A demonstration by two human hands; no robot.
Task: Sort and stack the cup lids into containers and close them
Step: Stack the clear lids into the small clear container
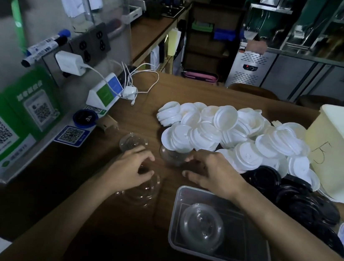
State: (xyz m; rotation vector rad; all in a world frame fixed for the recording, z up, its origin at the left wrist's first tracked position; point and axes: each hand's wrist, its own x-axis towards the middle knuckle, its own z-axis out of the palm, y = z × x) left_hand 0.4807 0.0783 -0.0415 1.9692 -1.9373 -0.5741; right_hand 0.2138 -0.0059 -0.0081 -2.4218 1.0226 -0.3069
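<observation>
Cup lids lie sorted by kind across the wooden bench (95, 203): a loose heap of white lids (232, 134) at the back, black lids (300, 197) to the right of it, and clear domed ones nearest the person. All look like thin moulded plastic, so very light, springy rather than stiff, and slick. The clear ones probably crush or crack if squeezed across the dome, so the rim is the safer place to take hold, and nested piles may slide apart if tilted.

The left hand (133, 167) has its fingers curled down over the top of a clear lid stack (143, 190), apparently gripping it, though the transparent plastic makes the contact hard to read. The right hand (211, 172) is spread, thumb and fingers apart, reaching at a single clear dome lid (172, 156) just in front of the white heap; whether it touches yet I cannot tell. Another clear lid (132, 141) sits just beyond the left hand.

Under the right forearm a shallow rectangular clear container (177, 229) holds a few nested clear domes. A tall cream bin (343, 153) stands at the far right.
</observation>
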